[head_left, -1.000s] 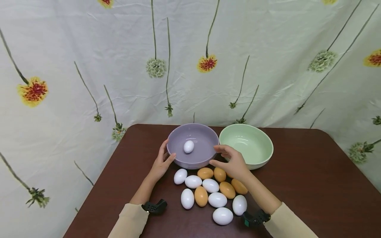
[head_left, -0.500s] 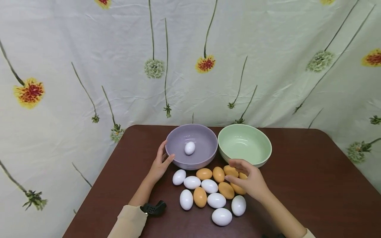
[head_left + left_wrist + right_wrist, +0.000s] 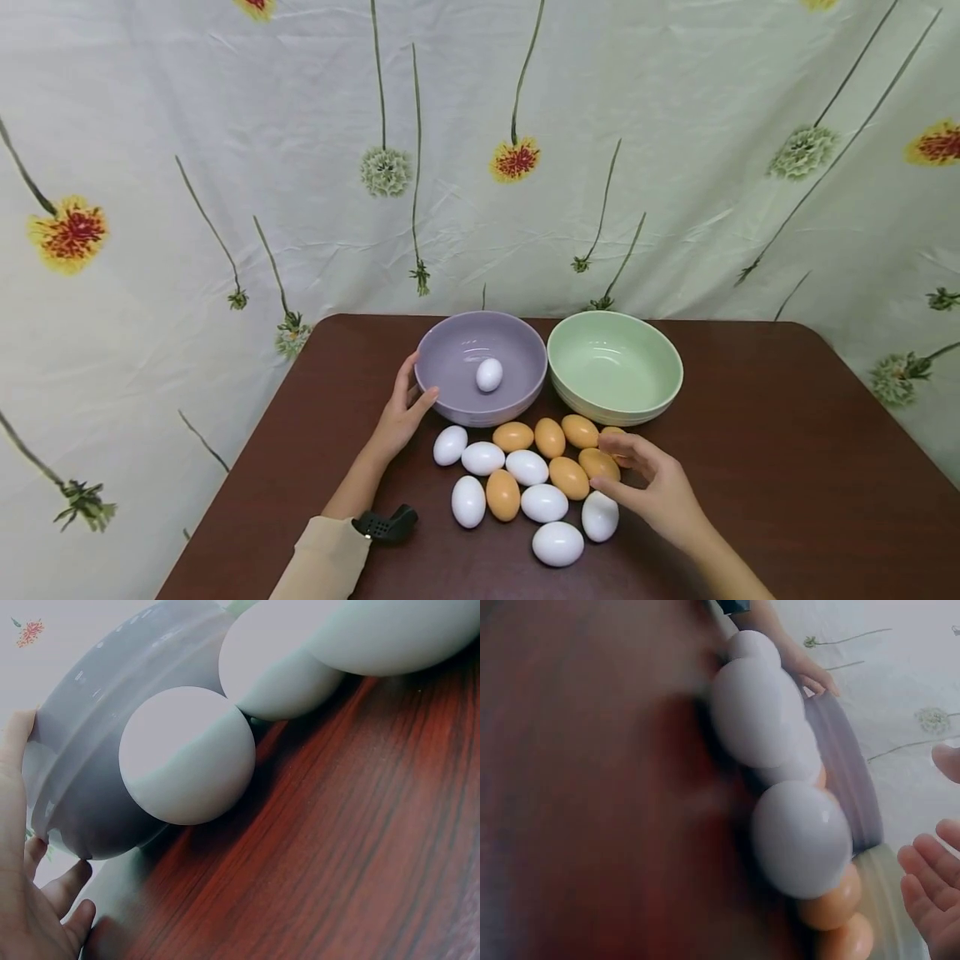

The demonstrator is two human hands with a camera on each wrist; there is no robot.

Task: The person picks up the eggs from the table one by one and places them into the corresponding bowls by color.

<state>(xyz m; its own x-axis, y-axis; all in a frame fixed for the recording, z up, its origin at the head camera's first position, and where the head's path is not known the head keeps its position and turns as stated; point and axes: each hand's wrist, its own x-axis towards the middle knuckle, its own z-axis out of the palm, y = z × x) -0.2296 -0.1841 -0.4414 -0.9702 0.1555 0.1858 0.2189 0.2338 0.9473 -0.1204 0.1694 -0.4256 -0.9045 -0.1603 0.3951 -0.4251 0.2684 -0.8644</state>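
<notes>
My left hand [image 3: 397, 421] holds the left side of a purple bowl [image 3: 480, 408], its thumb at the front rim and fingers along the outer wall. In the left wrist view the fingertips [image 3: 71, 881] curve below the bowl's side. One white egg [image 3: 489, 375] lies inside this bowl. My right hand [image 3: 660, 487] hovers at the right end of the eggs, thumb and fingers spread apart beside a brown egg [image 3: 598, 464]. Its palm shows nothing held in the right wrist view. Several white eggs [image 3: 558, 544] and brown eggs [image 3: 503, 495] lie grouped on the table.
A light green bowl [image 3: 615, 367] stands right beside the purple one, with nothing inside. Both sit toward the back of the dark reddish-brown table [image 3: 765, 433]. Behind it hangs a pale cloth [image 3: 315, 167] printed with flowers.
My right hand has moved from the purple bowl's right rim down and right to the brown eggs. The white egg in the bowl has rolled slightly right. My left hand stays at the bowl.
</notes>
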